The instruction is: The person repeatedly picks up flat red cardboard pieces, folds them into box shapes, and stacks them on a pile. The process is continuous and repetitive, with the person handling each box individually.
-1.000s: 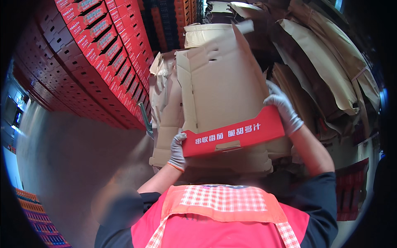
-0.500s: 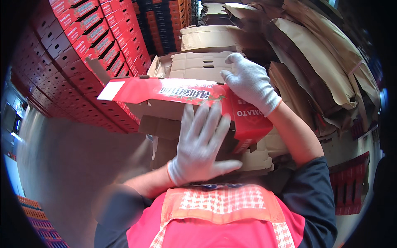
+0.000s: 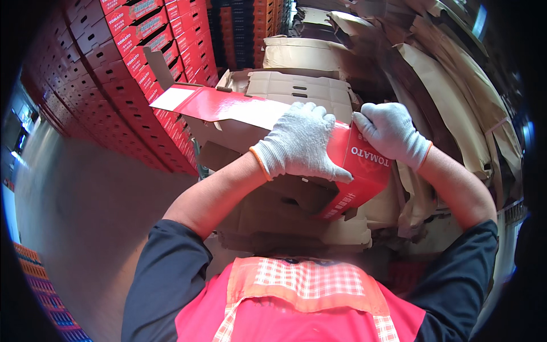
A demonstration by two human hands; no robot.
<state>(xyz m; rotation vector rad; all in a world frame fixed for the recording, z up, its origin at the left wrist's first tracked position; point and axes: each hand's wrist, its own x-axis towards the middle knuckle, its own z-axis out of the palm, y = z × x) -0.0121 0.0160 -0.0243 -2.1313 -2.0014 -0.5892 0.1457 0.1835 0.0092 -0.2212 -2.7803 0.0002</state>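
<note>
A partly folded cardboard box (image 3: 364, 165), glossy red outside and brown inside, is held up in front of me. My left hand (image 3: 302, 139), in a pale knitted glove, has its fingers curled over the upper edge of the long red side. Its thumb stretches toward the box's right end. At the right corner my right hand (image 3: 390, 130), gloved too, pinches the edge with thumb and bent fingers. A long red side panel (image 3: 228, 105) reaches out to the left, and a brown flap (image 3: 159, 67) stands up beyond its end.
Tall stacks of red printed boxes (image 3: 142, 57) rise at the left. Flat brown cardboard blanks (image 3: 302, 85) lie behind the held box, with more paper-wrapped bundles (image 3: 444, 97) leaning at the right. Dark and orange crates (image 3: 245, 34) stand at the back. Grey floor (image 3: 85, 199) shows at the left.
My left hand has risen from inside the box and now grips its upper edge. My right hand has closed on the corner. The box sits slightly further right and slants down rightward.
</note>
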